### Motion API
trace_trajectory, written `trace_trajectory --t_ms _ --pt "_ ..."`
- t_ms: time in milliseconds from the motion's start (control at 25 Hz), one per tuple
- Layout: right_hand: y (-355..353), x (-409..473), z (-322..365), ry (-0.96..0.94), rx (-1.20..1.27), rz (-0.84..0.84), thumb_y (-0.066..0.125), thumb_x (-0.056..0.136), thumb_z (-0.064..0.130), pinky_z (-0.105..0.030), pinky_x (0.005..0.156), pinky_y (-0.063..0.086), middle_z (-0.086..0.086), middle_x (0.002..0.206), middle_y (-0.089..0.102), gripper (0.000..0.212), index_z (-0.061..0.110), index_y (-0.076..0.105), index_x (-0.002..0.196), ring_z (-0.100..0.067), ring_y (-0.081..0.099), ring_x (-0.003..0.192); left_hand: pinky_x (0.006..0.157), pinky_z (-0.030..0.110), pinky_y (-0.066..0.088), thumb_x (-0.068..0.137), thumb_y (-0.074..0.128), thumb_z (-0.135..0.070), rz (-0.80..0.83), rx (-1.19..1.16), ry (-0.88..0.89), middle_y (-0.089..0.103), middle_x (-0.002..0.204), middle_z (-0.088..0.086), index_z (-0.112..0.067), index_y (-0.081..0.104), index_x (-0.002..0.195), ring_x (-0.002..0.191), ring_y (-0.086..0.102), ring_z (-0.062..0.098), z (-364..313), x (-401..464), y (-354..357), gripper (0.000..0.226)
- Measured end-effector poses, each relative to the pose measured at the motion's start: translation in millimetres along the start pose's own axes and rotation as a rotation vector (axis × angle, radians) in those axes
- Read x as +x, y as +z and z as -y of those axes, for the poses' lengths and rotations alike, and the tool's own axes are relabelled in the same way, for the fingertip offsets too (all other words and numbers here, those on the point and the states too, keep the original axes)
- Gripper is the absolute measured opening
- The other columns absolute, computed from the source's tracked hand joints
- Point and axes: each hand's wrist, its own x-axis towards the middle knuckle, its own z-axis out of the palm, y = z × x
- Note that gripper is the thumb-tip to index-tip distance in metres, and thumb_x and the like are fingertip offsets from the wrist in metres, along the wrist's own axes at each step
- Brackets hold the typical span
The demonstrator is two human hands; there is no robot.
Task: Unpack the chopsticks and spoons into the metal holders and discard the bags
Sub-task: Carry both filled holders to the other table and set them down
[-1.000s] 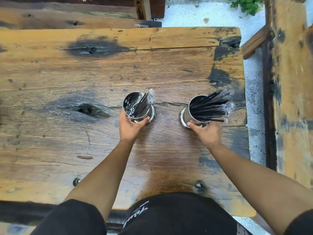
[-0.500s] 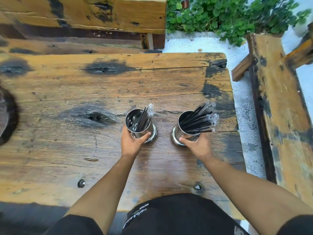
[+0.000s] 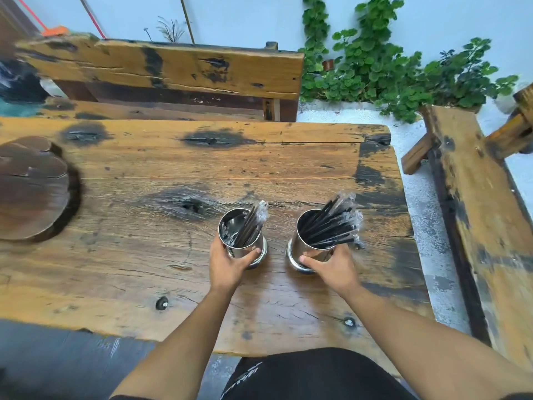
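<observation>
Two shiny metal holders stand side by side on the wooden table. My left hand grips the near side of the left holder, which contains a clear bag of dark utensils leaning right. My right hand grips the near side of the right holder, filled with several black chopsticks in clear plastic wrapping that fan out to the right. Both holders rest on the tabletop.
A round dark wooden slab lies at the table's left. A wooden bench runs behind the table, another bench stands at the right. Green plants grow at the back right. White gravel lies between table and right bench.
The view has tilted up, showing the bench, wall and plants. Both hands stay on the holders, which sit a little closer together than one second ago.
</observation>
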Motion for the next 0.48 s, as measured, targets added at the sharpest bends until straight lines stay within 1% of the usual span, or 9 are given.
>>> trace_trajectory --t_ms 160,280,360,480 --pt "11 -8 0 -0.027 -0.027 0.024 0.087 0.056 0.069 -0.036 0.094 0.057 0.016 0.102 0.075 0.067 0.033 0.066 0.109 0.002 0.069 0.099 0.105 0.043 0.050 0.058 0.096 -0.048 -0.057 0.015 -0.010 0.063 0.127 -0.006 -0.027 0.056 0.133 0.122 0.058 0.015 5 -20 -14 0.087" --pt "14 -15 9 -0.073 -0.071 0.079 0.087 0.057 0.068 -0.037 0.097 0.055 0.018 0.107 0.071 0.066 0.035 0.064 0.109 -0.001 0.066 0.104 0.107 0.042 0.049 0.058 0.094 -0.050 -0.114 0.015 -0.034 0.061 0.130 -0.006 -0.030 0.053 0.135 0.125 0.055 0.016 3 -37 -26 0.089" --pt "18 -16 9 -0.097 -0.083 0.119 0.086 0.056 0.070 -0.038 0.099 0.052 0.016 0.113 0.067 0.071 0.038 0.059 0.114 -0.005 0.063 0.109 0.108 0.041 0.048 0.058 0.093 -0.050 -0.161 0.005 -0.041 0.061 0.131 -0.006 -0.031 0.053 0.135 0.126 0.055 0.015 5 -49 -36 0.089" --pt "30 -14 3 -0.125 -0.080 0.203 0.085 0.054 0.076 -0.039 0.098 0.055 0.015 0.110 0.070 0.080 0.038 0.056 0.119 -0.005 0.067 0.105 0.109 0.039 0.048 0.059 0.095 -0.044 -0.229 -0.019 -0.085 0.062 0.131 -0.006 -0.027 0.054 0.136 0.125 0.056 0.012 12 -69 -51 0.089"
